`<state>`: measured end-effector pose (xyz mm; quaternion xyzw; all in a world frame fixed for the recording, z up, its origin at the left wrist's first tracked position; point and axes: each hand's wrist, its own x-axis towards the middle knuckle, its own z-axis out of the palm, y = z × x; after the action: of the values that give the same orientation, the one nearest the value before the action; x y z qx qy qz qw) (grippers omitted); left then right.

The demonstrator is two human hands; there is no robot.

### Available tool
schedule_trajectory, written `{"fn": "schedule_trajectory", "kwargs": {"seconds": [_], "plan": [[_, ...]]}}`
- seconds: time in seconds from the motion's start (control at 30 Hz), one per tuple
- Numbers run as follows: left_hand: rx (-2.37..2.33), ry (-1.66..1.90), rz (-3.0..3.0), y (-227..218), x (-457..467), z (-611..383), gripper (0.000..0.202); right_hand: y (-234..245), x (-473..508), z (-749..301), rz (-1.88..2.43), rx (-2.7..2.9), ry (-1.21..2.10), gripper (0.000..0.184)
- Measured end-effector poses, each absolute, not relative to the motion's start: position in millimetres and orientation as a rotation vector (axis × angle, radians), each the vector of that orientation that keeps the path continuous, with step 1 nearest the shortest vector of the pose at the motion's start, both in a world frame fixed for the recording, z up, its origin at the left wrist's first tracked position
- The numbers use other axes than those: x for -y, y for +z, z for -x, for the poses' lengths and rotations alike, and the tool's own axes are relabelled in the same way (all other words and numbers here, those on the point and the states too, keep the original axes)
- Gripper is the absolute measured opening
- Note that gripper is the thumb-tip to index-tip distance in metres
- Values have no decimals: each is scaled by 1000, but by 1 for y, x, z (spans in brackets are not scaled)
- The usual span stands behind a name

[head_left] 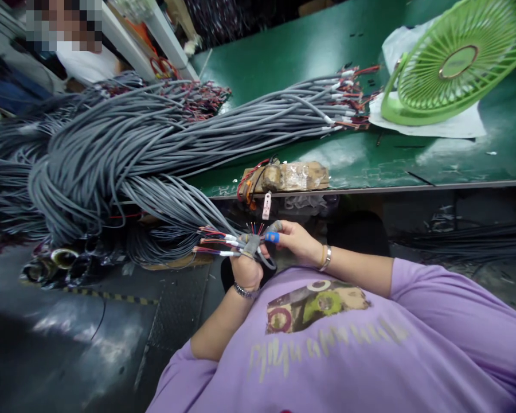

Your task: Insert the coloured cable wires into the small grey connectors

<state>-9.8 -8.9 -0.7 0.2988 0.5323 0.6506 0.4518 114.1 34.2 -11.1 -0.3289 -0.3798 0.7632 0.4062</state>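
Observation:
My left hand [246, 264] is closed round the end of a grey cable [258, 248], gripping it close to my chest. Thin coloured wires [253, 228] stick up out of that cable end. My right hand [293, 240] pinches the same cable end from the right, with a blue finger cot [272, 237] on one fingertip and grey tape on other fingers. A few more grey cables with white sleeves and red wire tips [212, 241] reach in from the left, beside my left hand.
A huge bundle of grey cables [112, 155] spills off the green workbench [327, 46] to the left. A green fan [451, 63] stands on white paper at the right. A taped brown block [292, 176] lies on the bench edge. Another person sits at top left.

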Motion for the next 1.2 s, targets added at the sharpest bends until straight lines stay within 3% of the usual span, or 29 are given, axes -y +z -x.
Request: {"fn": "schedule_trajectory", "kwargs": {"seconds": [0.23, 0.43, 0.67, 0.9, 1.2], "plan": [[-1139, 1536, -771, 0, 10, 23, 31, -14, -71, -127, 874, 696, 2071, 47], [-980, 1382, -803, 7, 4, 26, 31, 7, -90, -121, 737, 812, 2315, 45], [-959, 1214, -828, 15, -6, 26, 31, -7, -84, -107, 841, 978, 1652, 55], [-981, 1189, -833, 10, -10, 24, 30, -4, -84, -96, 699, 598, 2097, 52], [-1088, 1205, -828, 11, -10, 18, 30, 7, -83, -94, 705, 420, 2120, 47]]}}
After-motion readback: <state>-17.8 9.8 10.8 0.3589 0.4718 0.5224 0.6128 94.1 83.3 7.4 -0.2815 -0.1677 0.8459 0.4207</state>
